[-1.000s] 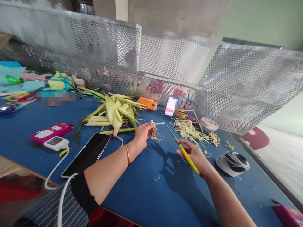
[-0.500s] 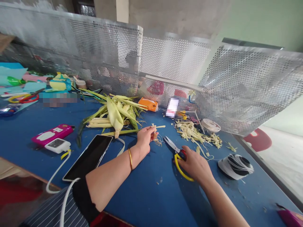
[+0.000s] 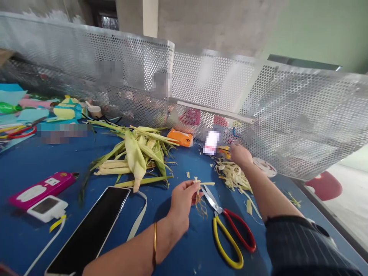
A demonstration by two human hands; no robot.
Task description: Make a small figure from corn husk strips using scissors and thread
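A small tied piece of pale corn husk (image 3: 206,183), with thin brown strands hanging below it, is pinched in the fingers of my left hand (image 3: 184,195). Just to its right, scissors (image 3: 219,209) with one red and one yellow handle lie on the blue table, blades slightly apart and tips by the husk piece. My right hand (image 3: 240,155) is stretched to the back of the table, beside a small orange-yellow item (image 3: 224,152). Its fingertips are mostly hidden, so I cannot tell whether they grip anything. Shredded husk strips (image 3: 231,174) lie below that hand.
Corn husks (image 3: 133,157) are heaped at the back left, beside an orange packet (image 3: 180,138). A lit phone (image 3: 211,142) leans against the perforated metal screen (image 3: 212,76). Nearer lie a dark phone (image 3: 89,230), a magenta device (image 3: 46,188) and a white cabled box (image 3: 47,208).
My right hand has let go of the scissors, leaving them on the table, and moved to the back by the orange-yellow item. My left hand still holds the husk piece. The view has shifted slightly.
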